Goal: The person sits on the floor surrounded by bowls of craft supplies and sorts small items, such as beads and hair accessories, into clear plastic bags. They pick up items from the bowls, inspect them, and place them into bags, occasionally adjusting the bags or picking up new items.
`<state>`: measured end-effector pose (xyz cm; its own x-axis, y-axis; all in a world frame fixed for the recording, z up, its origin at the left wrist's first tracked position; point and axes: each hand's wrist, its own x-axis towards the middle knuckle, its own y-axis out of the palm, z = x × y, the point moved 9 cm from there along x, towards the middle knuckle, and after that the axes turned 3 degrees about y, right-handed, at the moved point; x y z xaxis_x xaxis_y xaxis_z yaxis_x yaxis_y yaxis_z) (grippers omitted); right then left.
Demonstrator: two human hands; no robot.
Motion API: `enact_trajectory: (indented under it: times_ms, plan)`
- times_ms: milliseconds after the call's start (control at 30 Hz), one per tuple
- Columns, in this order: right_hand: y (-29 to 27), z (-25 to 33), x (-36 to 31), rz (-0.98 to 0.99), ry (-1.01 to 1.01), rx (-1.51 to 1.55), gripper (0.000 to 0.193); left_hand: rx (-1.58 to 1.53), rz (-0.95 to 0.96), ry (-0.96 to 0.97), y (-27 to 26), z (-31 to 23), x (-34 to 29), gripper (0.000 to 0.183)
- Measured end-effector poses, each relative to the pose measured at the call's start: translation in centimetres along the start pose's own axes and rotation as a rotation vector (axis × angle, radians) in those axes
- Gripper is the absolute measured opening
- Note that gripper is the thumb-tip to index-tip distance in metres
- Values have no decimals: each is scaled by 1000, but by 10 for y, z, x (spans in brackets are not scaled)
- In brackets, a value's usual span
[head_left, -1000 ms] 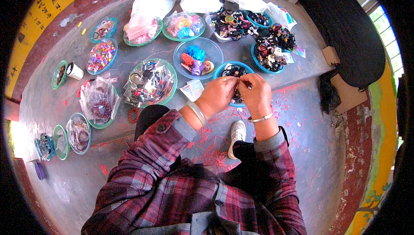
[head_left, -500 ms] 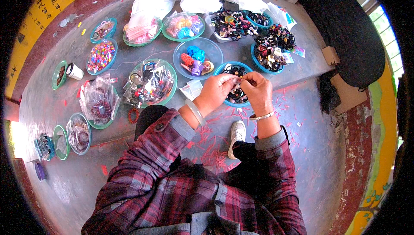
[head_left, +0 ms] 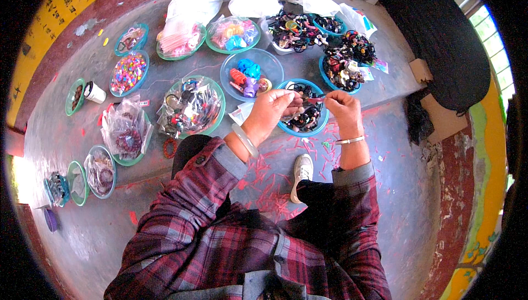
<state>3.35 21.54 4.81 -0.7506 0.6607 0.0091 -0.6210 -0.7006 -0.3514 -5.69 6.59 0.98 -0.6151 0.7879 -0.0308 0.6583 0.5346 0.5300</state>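
A thin, dark reddish strand stretches between my two hands; it is too small to make out fully. My left hand is closed in a pinch at its left end, thumb on top. My right hand pinches its right end between thumb and fingertips. Just beneath them stands a blue bowl of black hair ties with small beads, partly hidden by the left hand. A clear plastic packet lies beside my left wrist.
A clear bowl with coloured scrunchies is beyond my left hand. Left of it sits a green bowl of bagged hair ties. More filled bowls, a white cup and white bags spread around. Red scraps litter the floor by my shoe.
My hands have drawn apart, the right one moving right and slightly nearer. The strand now shows between them. The blue bowl of hair ties sits slightly farther right.
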Motion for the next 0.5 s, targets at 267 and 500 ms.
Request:
enact_trajectory:
  times_ms: [267, 500]
  plan:
    - [-55, -42, 20, -19, 69, 10, 13, -21, -95, 42, -19, 2, 5, 23]
    - [-98, -99, 29, -32, 76, -522, 12, 4, -86, 61, -18, 2, 5, 24]
